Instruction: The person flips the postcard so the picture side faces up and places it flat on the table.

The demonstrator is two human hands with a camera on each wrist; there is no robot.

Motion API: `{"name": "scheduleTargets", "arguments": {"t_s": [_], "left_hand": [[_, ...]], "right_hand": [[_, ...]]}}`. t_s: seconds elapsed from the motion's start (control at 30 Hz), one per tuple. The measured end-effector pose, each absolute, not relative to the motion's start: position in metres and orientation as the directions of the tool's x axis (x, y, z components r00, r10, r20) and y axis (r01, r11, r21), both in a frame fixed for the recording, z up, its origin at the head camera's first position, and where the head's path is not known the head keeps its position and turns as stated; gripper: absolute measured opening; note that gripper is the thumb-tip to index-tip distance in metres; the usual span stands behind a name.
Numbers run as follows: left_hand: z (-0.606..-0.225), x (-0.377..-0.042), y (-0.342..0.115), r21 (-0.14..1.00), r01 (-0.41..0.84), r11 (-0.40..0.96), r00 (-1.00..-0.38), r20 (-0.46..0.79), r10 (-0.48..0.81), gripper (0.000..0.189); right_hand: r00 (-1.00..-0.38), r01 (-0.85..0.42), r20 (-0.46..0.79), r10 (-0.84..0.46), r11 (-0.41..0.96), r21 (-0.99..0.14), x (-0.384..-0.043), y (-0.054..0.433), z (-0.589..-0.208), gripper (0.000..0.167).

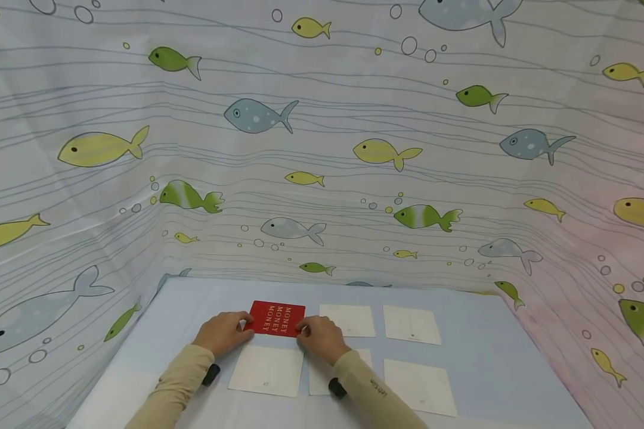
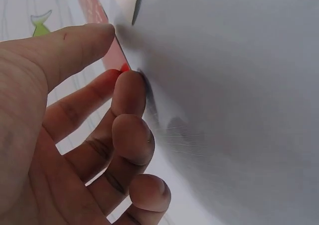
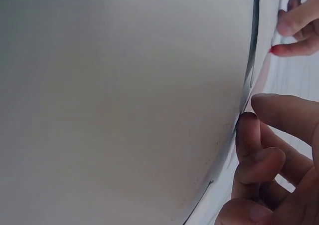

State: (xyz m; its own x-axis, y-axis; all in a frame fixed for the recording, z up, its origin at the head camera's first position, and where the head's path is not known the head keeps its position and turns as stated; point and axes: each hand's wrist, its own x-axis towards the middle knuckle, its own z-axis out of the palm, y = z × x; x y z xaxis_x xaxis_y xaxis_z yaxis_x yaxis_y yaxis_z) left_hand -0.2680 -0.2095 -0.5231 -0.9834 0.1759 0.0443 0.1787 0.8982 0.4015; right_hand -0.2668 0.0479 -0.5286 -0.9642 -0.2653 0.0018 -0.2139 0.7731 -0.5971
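A red envelope [image 1: 276, 319] printed with "MONEY" three times in pale letters lies at the back left of the table, its lettering turned sideways. My left hand [image 1: 222, 335] holds its left edge between thumb and fingertips. At the opposite edge, my right hand [image 1: 324, 338] has its thumb and curled index finger on the lower right corner. Just in front of the envelope is a white paper square [image 1: 268, 370]. The right hand and sleeve partly cover another white square [image 1: 318, 378]. In the left wrist view, the thumb and fingers [image 2: 130, 93] sit along the envelope's pinkish edge.
More white squares lie to the right: two at the back [image 1: 354, 320] [image 1: 412, 325] and one at the front right [image 1: 421, 387]. Fish-patterned cloth walls [image 1: 343, 196] enclose the pale table [image 1: 488, 357] at the back and both sides. Each wrist carries a small black device.
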Motion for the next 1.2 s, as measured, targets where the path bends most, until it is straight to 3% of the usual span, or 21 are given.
{"name": "scheduleTargets", "arguments": {"t_s": [0.4, 0.63, 0.9, 1.2], "left_hand": [[-0.519, -0.26, -0.213, 0.452, 0.158, 0.878, -0.987, 0.064, 0.144, 0.032], [-0.507, -0.24, -0.215, 0.523, 0.12, 0.844, -0.979, -0.077, 0.187, 0.044], [-0.504, -0.226, -0.214, 0.455, 0.117, 0.883, -0.965, -0.159, 0.21, 0.063], [-0.506, -0.222, -0.21, 0.452, 0.151, 0.879, -0.961, -0.14, 0.237, 0.057]], "right_hand": [[-0.971, -0.16, -0.031, -0.235, 0.747, -0.645, -0.262, 0.06, -0.516, 0.025], [-0.955, -0.194, -0.064, -0.289, 0.776, -0.6, -0.253, 0.066, -0.517, 0.035], [-0.942, -0.232, -0.092, -0.322, 0.826, -0.513, -0.237, 0.067, -0.514, 0.054], [-0.941, -0.224, -0.11, -0.321, 0.831, -0.509, -0.226, 0.062, -0.517, 0.067]]}}
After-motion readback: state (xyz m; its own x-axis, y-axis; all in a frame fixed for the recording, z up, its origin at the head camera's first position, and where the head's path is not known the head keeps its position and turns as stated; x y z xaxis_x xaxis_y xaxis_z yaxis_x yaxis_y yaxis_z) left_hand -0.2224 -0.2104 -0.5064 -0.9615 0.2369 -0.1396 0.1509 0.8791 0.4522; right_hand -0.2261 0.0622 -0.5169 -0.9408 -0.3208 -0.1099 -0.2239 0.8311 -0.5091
